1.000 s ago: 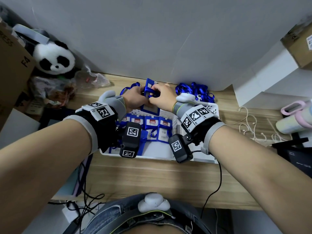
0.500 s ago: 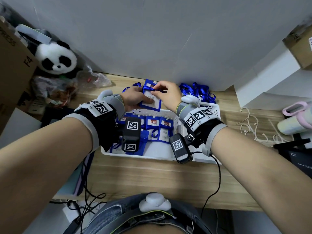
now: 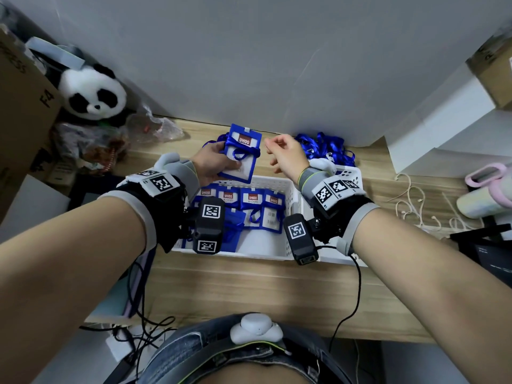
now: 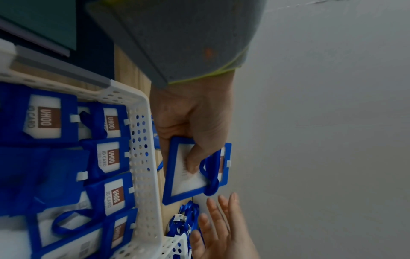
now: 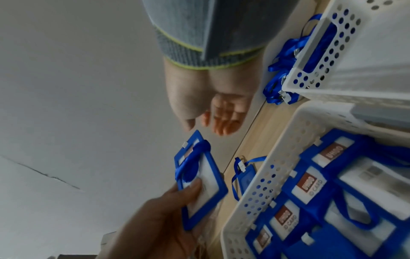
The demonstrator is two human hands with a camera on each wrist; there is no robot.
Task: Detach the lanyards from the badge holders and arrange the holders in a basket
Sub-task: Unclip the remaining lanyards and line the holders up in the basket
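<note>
My left hand point(image 3: 212, 163) grips a blue badge holder point(image 3: 246, 169) above the far rim of the white basket point(image 3: 257, 180), thumb pressed on its white card point(image 4: 184, 185). A short blue strap loop point(image 3: 243, 154) lies across the holder's front. My right hand point(image 3: 281, 152) hovers just right of the holder with relaxed fingers point(image 4: 221, 215) and holds nothing. Several blue badge holders point(image 3: 252, 200) lie in rows in the basket. A heap of blue lanyards point(image 3: 325, 147) lies by the wall behind my right hand.
A second white perforated basket point(image 3: 347, 173) stands right of the first. One more badge holder with a lanyard point(image 5: 246, 178) lies on the table behind the basket. A plush panda point(image 3: 92, 97) and bags are at the far left, white cords point(image 3: 415, 206) at the right.
My right hand has let go of the holder and moved off to the right. My left hand now holds it alone, raised and turned with its front facing me.
</note>
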